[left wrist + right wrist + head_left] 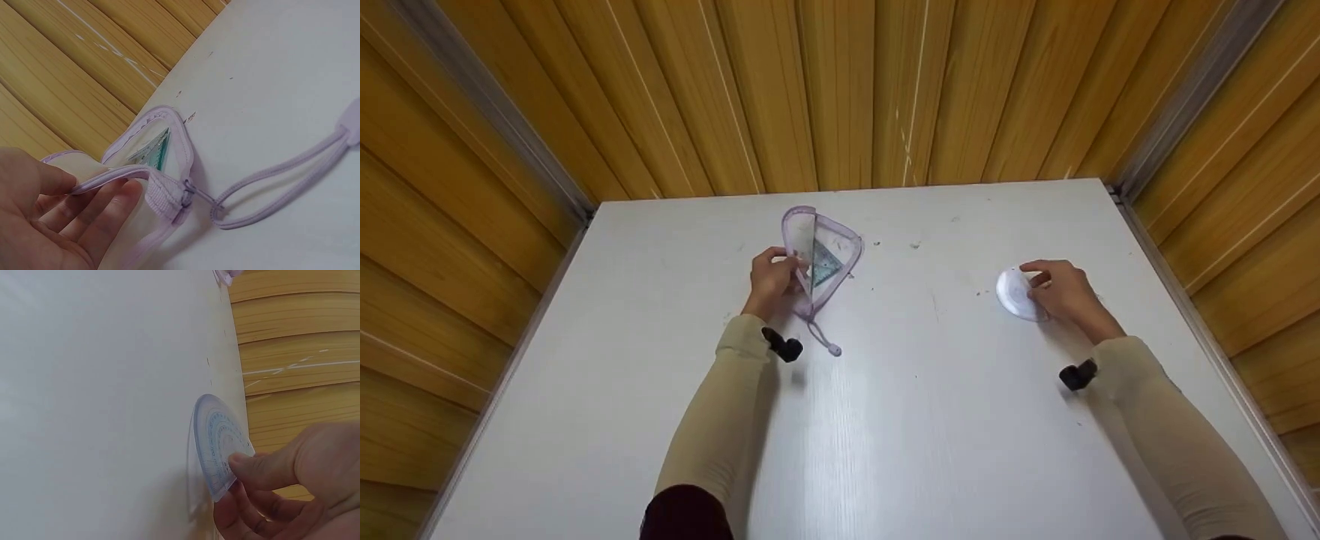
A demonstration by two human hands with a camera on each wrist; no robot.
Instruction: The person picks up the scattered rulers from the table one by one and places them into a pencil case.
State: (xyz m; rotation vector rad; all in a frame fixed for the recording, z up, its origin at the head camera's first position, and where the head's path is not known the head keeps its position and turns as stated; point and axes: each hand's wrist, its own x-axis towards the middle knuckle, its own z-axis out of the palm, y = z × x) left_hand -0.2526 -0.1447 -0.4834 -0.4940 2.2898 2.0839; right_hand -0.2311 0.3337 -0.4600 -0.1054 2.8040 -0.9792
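Note:
My left hand (772, 281) pinches the edge of a small pouch (851, 259) with lilac trim and see-through sides. In the left wrist view the pouch's mouth gapes, and the thumb and fingers hold one lilac rim (121, 171). A greenish set square (825, 264) lies inside the pouch. From its near end hangs a lilac cord loop (823, 337) with a zip pull. Off to the right, my right hand (1065, 292) pinches a clear half-round protractor (211, 430) between thumb and fingers, tilted just above the table.
A white table (900, 420) with small dark marks on its top lies under both hands. Yellow wood-look panels (840, 90) stand along its back and both sides. Black wrist cameras (784, 345) sit on both sleeves.

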